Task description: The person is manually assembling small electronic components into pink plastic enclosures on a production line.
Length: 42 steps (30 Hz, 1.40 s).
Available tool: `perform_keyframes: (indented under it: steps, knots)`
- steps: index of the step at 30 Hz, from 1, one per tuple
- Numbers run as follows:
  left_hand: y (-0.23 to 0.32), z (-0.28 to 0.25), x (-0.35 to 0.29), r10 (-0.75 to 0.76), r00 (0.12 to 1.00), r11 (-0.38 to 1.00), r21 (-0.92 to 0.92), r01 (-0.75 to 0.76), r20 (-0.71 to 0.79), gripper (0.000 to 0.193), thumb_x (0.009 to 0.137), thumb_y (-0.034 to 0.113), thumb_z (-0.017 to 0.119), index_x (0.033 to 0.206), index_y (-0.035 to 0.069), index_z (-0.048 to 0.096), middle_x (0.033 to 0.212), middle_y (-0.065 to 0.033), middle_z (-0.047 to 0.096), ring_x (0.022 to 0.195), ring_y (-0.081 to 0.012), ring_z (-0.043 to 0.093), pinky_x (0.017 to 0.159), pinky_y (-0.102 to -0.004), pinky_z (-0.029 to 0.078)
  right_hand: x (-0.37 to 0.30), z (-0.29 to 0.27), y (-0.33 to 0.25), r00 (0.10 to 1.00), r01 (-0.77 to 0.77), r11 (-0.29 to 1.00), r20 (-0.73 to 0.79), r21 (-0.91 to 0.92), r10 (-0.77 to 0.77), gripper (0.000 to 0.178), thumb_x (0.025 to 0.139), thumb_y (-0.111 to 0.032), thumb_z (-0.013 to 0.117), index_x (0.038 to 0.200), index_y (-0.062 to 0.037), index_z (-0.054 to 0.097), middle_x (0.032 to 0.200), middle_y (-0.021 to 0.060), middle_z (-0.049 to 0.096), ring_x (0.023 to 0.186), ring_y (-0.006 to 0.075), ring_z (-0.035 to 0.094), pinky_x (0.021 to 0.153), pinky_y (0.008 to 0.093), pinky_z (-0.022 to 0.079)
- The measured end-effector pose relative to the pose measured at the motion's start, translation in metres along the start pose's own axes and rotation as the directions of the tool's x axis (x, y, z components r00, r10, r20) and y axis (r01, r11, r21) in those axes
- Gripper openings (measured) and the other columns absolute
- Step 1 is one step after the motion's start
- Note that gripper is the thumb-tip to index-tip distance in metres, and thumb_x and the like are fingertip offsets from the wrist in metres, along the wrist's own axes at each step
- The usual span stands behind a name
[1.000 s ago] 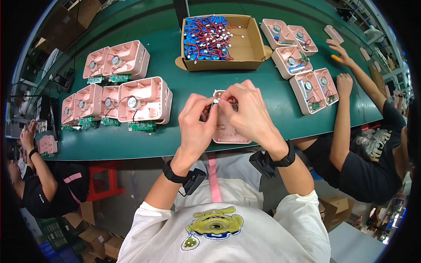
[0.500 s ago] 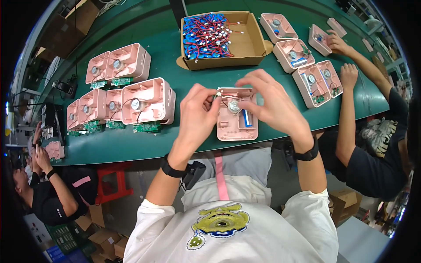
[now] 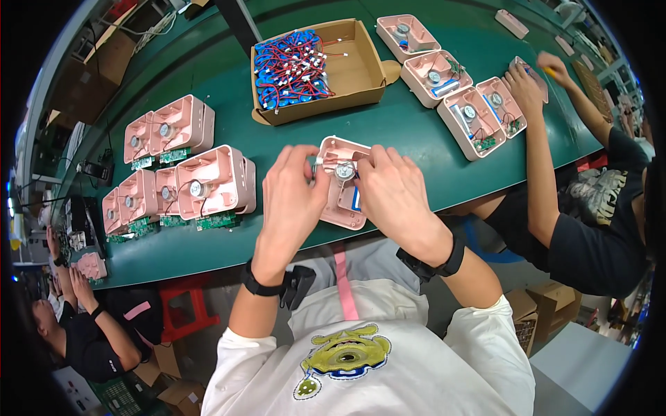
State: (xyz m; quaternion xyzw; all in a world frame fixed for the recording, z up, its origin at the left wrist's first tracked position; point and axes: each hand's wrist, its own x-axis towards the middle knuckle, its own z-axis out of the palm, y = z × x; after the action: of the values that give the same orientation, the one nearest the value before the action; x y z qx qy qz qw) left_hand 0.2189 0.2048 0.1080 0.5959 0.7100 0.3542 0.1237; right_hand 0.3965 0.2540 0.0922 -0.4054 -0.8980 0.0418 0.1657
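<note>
Desk: Where does the case sit?

Photographer: The pink case (image 3: pixel 338 215) lies hollow side up on the green table (image 3: pixel 388 125), between a worker's two bare hands. The left hand (image 3: pixel 295 191) is at its left rim; the right hand (image 3: pixel 399 191) covers part of its right side.

Desk: What do the hands have?

Photographer: Left thumb and fingers draw nearly together, pinching a small white plug (image 3: pixel 319 161). The right hand's fingers are bunched close; their tips are hidden, so I cannot tell whether they grip anything.

Desk: And the parts nearby?

Photographer: The plug is at the left fingertips, by the case's upper left. The round speaker (image 3: pixel 344 171) sits between the hands, and the blue battery (image 3: pixel 356 199) just beside the right fingers.

Desk: How would it handle?

Photographer: The plug looks light and stiff, its thin wires (image 3: pixel 329 163) soft and easily strained: best held by its body. The case seems light, rigid and smooth, best taken by its outer walls.
</note>
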Motion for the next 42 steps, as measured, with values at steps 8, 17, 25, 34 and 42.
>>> perform_keyframes:
  steps: [8,17,25,34,42]
  knots:
    - [0.0,0.016,-0.035,-0.077,0.986,0.983,-0.179,0.05,-0.151,0.017,0.085,-0.002,0.072,0.102,-0.003,0.073,0.079,-0.009,0.057,0.058,-0.0171,0.054,0.055,-0.0337,0.048,-0.002,-0.005,0.002,0.997,-0.025,0.995,-0.064,0.095,0.032,0.027,0.081,-0.018,0.085,0.095,0.0012,0.073,0.095,0.0149,0.065,0.091,0.0341,0.068,0.075,0.046,0.058]
    - [-0.005,0.041,-0.051,-0.041,0.959,0.974,-0.223,-0.023,-0.281,0.02,0.082,-0.006,0.072,0.102,-0.001,0.071,0.085,-0.0103,0.059,0.07,-0.0207,0.058,0.06,-0.0344,0.049,0.005,0.004,-0.007,0.981,-0.184,0.98,0.07,0.079,0.178,0.03,0.079,-0.019,0.087,0.098,0.0009,0.074,0.093,0.0154,0.066,0.088,0.0357,0.071,0.076,0.0464,0.058]
    - [-0.023,0.06,-0.046,0.244,0.874,0.963,-0.001,-0.27,-0.421,0.023,0.079,-0.007,0.071,0.1,0.002,0.068,0.093,-0.0123,0.061,0.087,-0.0321,0.057,0.072,-0.0419,0.049,0.002,-0.012,0.023,0.982,0.031,0.832,-0.172,0.555,0.079,0.027,0.08,-0.013,0.082,0.102,-0.0026,0.071,0.087,0.0147,0.067,0.083,0.0393,0.069,0.075,0.0484,0.057]
    - [-0.035,0.046,-0.03,0.343,0.892,0.935,0.019,-0.353,-0.294,0.017,0.082,-0.009,0.067,0.098,-0.002,0.065,0.097,-0.0169,0.063,0.089,-0.0346,0.061,0.078,-0.0427,0.051,0.017,-0.02,0.045,0.971,0.209,0.876,0.015,0.436,-0.24,0.035,0.075,-0.004,0.077,0.107,0.0035,0.065,0.081,0.0227,0.071,0.085,0.0429,0.073,0.072,0.0515,0.059]
    - [-0.036,0.039,-0.019,0.481,0.855,0.874,0.028,-0.485,-0.193,0.013,0.083,-0.007,0.069,0.094,-0.003,0.062,0.096,-0.0159,0.059,0.09,-0.0329,0.059,0.078,-0.0426,0.05,0.028,-0.052,0.061,0.931,0.343,0.763,-0.092,0.547,-0.353,0.033,0.08,-0.011,0.079,0.111,-0.0016,0.069,0.096,0.0155,0.069,0.092,0.0371,0.07,0.08,0.0451,0.058]
